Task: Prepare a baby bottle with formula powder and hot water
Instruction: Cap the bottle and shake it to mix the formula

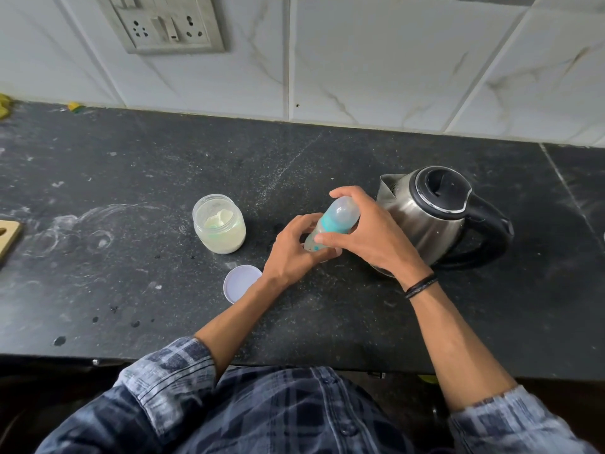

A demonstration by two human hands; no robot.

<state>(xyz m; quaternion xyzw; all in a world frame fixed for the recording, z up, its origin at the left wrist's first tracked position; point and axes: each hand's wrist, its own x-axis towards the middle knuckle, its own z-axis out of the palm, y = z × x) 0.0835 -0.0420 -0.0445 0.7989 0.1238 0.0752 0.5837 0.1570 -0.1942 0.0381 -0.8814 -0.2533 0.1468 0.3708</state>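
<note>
A clear baby bottle [332,222] with a teal collar and a translucent cap stands tilted on the dark counter [131,198]. My left hand [291,253] grips its lower body. My right hand [363,234] wraps the cap and collar from the right. An open clear jar of pale formula powder [218,226] stands to the left of the bottle. Its round white lid [241,283] lies flat on the counter, partly under my left wrist. A steel electric kettle [438,217] with a black lid and handle stands just right of my right hand.
A wooden board [8,237] pokes in at the left edge. White powder smears mark the counter's left half. A tiled wall with a socket panel [167,26] rises behind. The counter's front edge runs just in front of my checked shirt.
</note>
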